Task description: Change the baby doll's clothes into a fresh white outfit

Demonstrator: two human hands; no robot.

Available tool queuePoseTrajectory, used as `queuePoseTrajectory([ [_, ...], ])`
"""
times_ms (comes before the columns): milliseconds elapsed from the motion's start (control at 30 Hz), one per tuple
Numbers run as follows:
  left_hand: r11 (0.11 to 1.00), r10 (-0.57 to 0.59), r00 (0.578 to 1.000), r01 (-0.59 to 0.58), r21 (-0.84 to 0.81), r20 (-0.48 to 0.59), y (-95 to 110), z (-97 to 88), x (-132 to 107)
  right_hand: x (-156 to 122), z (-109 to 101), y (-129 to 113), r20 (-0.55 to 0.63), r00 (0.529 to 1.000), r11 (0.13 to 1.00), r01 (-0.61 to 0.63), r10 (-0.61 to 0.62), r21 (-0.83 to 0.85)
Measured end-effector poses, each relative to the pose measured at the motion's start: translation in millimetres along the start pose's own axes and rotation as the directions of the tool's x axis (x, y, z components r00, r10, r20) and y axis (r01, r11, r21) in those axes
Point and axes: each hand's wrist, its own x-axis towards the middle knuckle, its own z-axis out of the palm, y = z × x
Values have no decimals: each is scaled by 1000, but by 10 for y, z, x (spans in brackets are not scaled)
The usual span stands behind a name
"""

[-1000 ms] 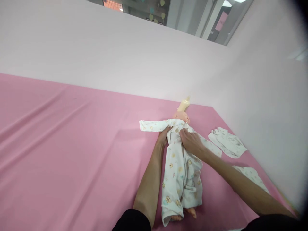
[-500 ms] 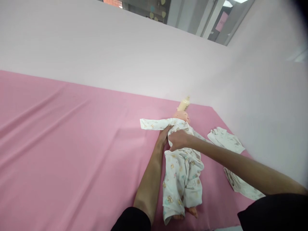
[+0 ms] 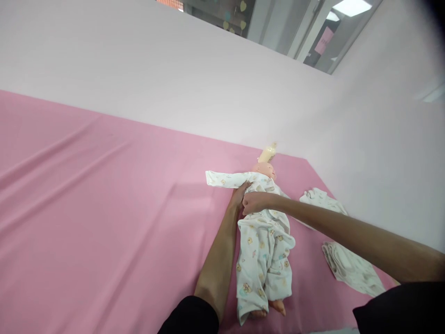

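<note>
A baby doll [image 3: 264,170] lies on its back, dressed in a white patterned long-sleeved shirt [image 3: 266,185] and matching trousers [image 3: 259,264]. Its feet show below the trouser legs. My left hand [image 3: 239,195] is at the doll's left-hand side in view, closed on the shirt's edge just under the outstretched sleeve; some of its fingers are hidden. Across the doll's belly reaches my right arm, and my right hand [image 3: 256,203] is closed in a pinch on the same side of the shirt, beside my left hand. What lies within its fingertips is hidden.
A pink sheet [image 3: 121,222] with creases covers the surface. Behind the doll's head lies a bottle [image 3: 267,153] with pale contents. To the right are folded white clothes [image 3: 321,198] and another folded garment [image 3: 351,269]. White walls [image 3: 156,74] border the back and right.
My right hand has shifted slightly down-left along the shirt's side, and more of the shirt's lower part shows. My left hand stays by the sleeve. The view has tilted slightly.
</note>
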Motion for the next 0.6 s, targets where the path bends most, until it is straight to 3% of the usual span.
queuePoseTrajectory([
  [167, 1000, 27, 999, -27, -8, 29, -16, 6, 49, 112, 78, 159, -179, 981, 996, -87, 79, -38],
  [367, 999, 36, 997, -35, -16, 70, -29, -39, 121, 264, 76, 489, -395, 914, 978, -160, 95, -136],
  [500, 999, 33, 997, -33, -7, 67, -50, -48, 169, 284, 34, 695, -481, 872, 963, -195, 84, -185],
  [600, 1000, 21, 998, -21, 2, 66, -43, -37, 167, 267, 121, 736, -515, 856, 961, -177, 42, -215],
])
